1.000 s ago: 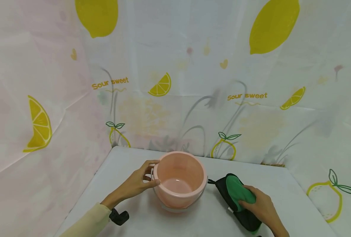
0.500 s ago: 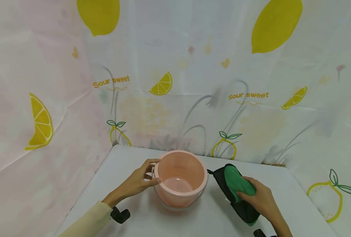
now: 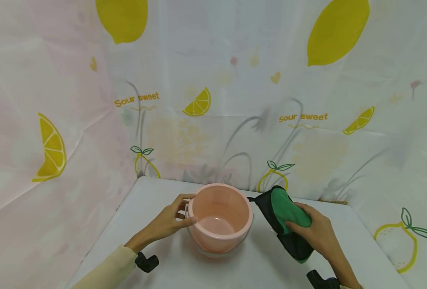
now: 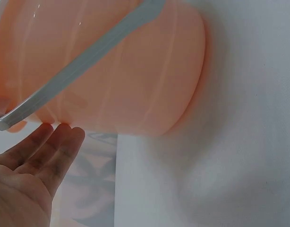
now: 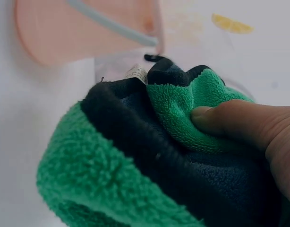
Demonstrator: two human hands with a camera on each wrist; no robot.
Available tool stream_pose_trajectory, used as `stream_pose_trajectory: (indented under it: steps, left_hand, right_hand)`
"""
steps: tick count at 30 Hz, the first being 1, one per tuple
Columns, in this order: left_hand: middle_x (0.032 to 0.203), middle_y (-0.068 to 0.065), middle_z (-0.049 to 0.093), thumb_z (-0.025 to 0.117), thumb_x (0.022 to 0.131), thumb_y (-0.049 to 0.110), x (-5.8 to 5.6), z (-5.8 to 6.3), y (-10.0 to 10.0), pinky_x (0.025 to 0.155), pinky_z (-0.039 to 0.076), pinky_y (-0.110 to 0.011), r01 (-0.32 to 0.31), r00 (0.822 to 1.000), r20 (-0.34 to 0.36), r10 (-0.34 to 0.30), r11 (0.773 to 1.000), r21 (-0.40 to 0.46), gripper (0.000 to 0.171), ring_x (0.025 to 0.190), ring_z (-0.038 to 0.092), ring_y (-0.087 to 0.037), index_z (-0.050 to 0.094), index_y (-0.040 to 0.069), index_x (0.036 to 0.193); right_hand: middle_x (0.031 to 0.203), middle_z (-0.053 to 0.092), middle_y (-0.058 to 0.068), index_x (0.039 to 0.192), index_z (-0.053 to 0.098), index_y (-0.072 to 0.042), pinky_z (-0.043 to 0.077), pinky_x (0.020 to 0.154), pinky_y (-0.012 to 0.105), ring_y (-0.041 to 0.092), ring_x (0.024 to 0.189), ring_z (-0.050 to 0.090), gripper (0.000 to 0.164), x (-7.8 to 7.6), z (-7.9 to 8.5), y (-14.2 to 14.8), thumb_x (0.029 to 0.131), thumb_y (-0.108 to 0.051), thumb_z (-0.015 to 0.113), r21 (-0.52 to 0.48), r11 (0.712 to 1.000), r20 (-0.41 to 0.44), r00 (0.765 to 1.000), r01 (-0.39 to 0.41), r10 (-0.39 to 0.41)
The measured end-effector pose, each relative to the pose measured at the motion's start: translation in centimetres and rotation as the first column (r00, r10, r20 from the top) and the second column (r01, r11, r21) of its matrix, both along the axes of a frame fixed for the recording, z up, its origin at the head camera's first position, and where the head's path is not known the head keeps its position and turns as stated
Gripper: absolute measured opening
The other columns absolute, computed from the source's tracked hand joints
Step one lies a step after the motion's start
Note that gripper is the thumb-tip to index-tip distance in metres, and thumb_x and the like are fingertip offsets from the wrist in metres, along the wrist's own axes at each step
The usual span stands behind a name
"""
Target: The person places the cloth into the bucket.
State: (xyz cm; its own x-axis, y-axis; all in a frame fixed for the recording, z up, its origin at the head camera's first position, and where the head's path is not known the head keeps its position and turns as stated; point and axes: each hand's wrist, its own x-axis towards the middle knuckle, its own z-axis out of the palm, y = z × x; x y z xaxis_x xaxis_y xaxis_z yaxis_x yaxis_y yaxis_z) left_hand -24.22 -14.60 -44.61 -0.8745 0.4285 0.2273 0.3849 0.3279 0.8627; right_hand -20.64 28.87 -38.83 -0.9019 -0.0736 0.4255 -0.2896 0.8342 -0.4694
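A pink bucket with a grey handle stands upright on the white table. My left hand holds its left side, with thumb and index finger at the rim; in the left wrist view several fingertips touch the outer wall. To the right, my right hand grips a folded green and black terry cloth, the thumb pressing into its green side in the right wrist view. The cloth is raised above the table, and its black loop reaches close to the bucket's right rim. The fingers under the cloth are hidden.
The white table ends against a lemon-print backdrop behind it and on both sides. Black camera mounts sit at both wrists. The inside of the bucket shows only its pink wall and bottom.
My right hand has lifted the cloth up and slightly left, bringing its loop near the bucket's rim. The left hand and bucket have hardly moved.
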Motion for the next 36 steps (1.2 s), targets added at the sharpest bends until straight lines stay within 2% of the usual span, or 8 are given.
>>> stream_pose_trajectory:
  steps: [7, 15, 24, 31, 36]
  left_hand:
    - [0.131, -0.009, 0.053, 0.069, 0.088, 0.032, -0.1, -0.2, -0.1, 0.083, 0.053, -0.038, 0.008, 1.000, 0.003, -0.008, 1.000, 0.010, 0.066, 0.102, 0.061, -0.017, 0.033, 0.031, 0.144]
    - [0.131, -0.010, 0.054, 0.069, 0.089, 0.032, 0.0, 0.0, -0.1, 0.081, 0.053, -0.030, 0.010, 1.000, -0.002, -0.010, 1.000, 0.012, 0.067, 0.102, 0.061, -0.017, 0.032, 0.030, 0.145]
    - [0.130, -0.011, 0.054, 0.069, 0.089, 0.032, -0.1, -0.2, -0.1, 0.081, 0.053, -0.029, 0.015, 1.000, 0.006, -0.015, 1.000, 0.010, 0.067, 0.102, 0.061, -0.017, 0.032, 0.030, 0.145]
    - [0.129, -0.009, 0.055, 0.070, 0.088, 0.031, -0.1, -0.3, 0.0, 0.084, 0.052, -0.036, -0.004, 1.000, 0.001, 0.004, 1.000, 0.004, 0.066, 0.103, 0.061, -0.016, 0.033, 0.032, 0.143]
    - [0.130, -0.013, 0.054, 0.069, 0.089, 0.029, 0.6, 0.6, 0.3, 0.085, 0.051, -0.041, -0.012, 1.000, 0.024, 0.012, 1.000, 0.002, 0.067, 0.104, 0.060, -0.022, 0.032, 0.027, 0.145]
  right_hand:
    - [0.112, 0.066, 0.004, 0.123, 0.062, -0.018, 0.050, 0.069, 0.039, 0.019, 0.087, 0.058, 0.058, -0.3, 1.5, -1.4, 0.073, -0.039, 0.082, -0.007, 0.999, -0.079, 0.996, -0.049, 0.049]
    - [0.115, 0.065, 0.005, 0.125, 0.061, -0.019, 0.051, 0.073, 0.043, 0.021, 0.091, 0.059, 0.058, -0.9, 2.8, -3.4, 0.075, -0.036, 0.082, -0.032, 0.991, -0.099, 0.987, -0.132, 0.128]
    - [0.115, 0.064, 0.002, 0.126, 0.061, -0.020, 0.050, 0.074, 0.043, 0.019, 0.092, 0.059, 0.058, -1.2, 4.1, -5.3, 0.074, -0.032, 0.083, -0.054, 0.981, -0.129, 0.975, -0.187, 0.179]
    - [0.116, 0.063, -0.002, 0.125, 0.061, -0.024, 0.050, 0.076, 0.041, 0.016, 0.093, 0.058, 0.057, -1.5, 5.1, -7.6, 0.074, -0.035, 0.083, -0.097, 0.961, -0.130, 0.960, -0.260, 0.246]
    - [0.114, 0.063, -0.006, 0.125, 0.061, -0.025, 0.050, 0.075, 0.038, 0.013, 0.092, 0.057, 0.056, -1.9, 5.3, -9.4, 0.074, -0.035, 0.082, -0.138, 0.944, -0.131, 0.950, -0.300, 0.283]
